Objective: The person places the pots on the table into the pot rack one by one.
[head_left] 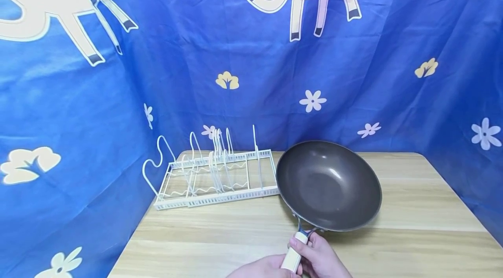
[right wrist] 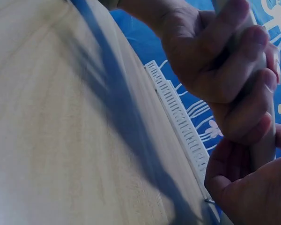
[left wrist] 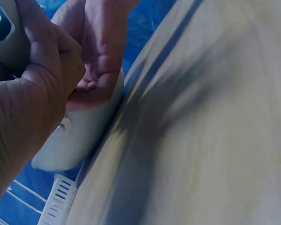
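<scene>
- My pan [head_left: 328, 186] was in front of me, right of the middle, over the far part of the wooden table [head_left: 424, 234]; I could not tell whether its bottom touched the tabletop.
- Its long axis ran at a slant: the bowl end pointed away from me and to the right, and the pale handle [head_left: 292, 258] pointed back at me and a little left.
- The open side of the bowl was turned up toward my head, so its dark inside showed; from my left wrist its pale outer side showed, with a rivet [left wrist: 61, 127].
- My right hand [head_left: 320, 257] gripped the handle at the end nearer the bowl, thumb laid over the top, just beside the metal fork [head_left: 304, 228] that joined handle and bowl.
- My left hand [head_left: 264, 268] gripped the handle closer to its free end, fingers curled round it; a hanging hole [left wrist: 2, 29] showed in that end.
- Left of the pan stood a white wire rack [head_left: 232, 196], its length running left to right with the right end slightly farther off; the pan's left rim came right up to that end, touching or not I could not tell.
- Behind everything hung a blue cloth [head_left: 353, 73] printed with flowers and animals.
</scene>
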`<action>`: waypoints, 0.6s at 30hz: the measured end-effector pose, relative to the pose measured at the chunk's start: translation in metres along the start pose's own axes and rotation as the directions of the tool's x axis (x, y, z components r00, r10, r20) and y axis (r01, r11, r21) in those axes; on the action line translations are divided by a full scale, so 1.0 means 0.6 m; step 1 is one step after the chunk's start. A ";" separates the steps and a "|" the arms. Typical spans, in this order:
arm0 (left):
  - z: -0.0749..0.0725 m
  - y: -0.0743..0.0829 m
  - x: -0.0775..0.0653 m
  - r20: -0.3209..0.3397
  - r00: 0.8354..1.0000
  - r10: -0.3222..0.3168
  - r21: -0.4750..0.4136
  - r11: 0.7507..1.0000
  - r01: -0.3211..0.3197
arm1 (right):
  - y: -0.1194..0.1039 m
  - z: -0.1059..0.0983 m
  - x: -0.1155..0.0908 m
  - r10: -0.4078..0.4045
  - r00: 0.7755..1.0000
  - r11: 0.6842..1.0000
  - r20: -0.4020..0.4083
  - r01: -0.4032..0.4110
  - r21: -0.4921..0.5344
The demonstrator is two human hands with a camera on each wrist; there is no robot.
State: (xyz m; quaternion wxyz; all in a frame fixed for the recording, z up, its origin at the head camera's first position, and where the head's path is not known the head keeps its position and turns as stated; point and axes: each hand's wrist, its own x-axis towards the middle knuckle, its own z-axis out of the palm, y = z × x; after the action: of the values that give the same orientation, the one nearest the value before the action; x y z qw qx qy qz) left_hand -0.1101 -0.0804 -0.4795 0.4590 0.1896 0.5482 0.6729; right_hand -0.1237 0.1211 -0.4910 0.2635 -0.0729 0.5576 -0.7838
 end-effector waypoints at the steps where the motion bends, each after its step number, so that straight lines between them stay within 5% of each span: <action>1: -0.002 -0.003 -0.001 0.026 1.000 0.015 -0.015 1.000 -0.014 | 0.000 -0.002 -0.002 0.003 1.000 1.000 0.015 -0.003 -0.014; 10: 0.008 -0.011 0.002 0.198 0.969 0.150 -0.102 0.986 -0.132 | -0.005 -0.002 -0.011 0.012 1.000 0.994 0.002 -0.011 -0.106; 16: 0.010 -0.046 0.033 0.256 0.909 0.328 -0.266 0.928 -0.260 | -0.011 -0.008 -0.008 0.001 1.000 0.975 -0.022 -0.006 -0.224; 18: 0.010 -0.053 0.043 0.233 0.905 0.357 -0.285 0.914 -0.288 | -0.015 -0.009 -0.007 -0.011 0.999 0.967 -0.033 0.002 -0.254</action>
State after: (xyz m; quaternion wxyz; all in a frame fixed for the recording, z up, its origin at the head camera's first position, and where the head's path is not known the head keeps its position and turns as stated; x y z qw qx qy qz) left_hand -0.1054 -0.0560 -0.5130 0.4331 0.3136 0.3515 0.7685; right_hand -0.1256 0.1300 -0.4839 0.2399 -0.0942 0.6576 -0.7079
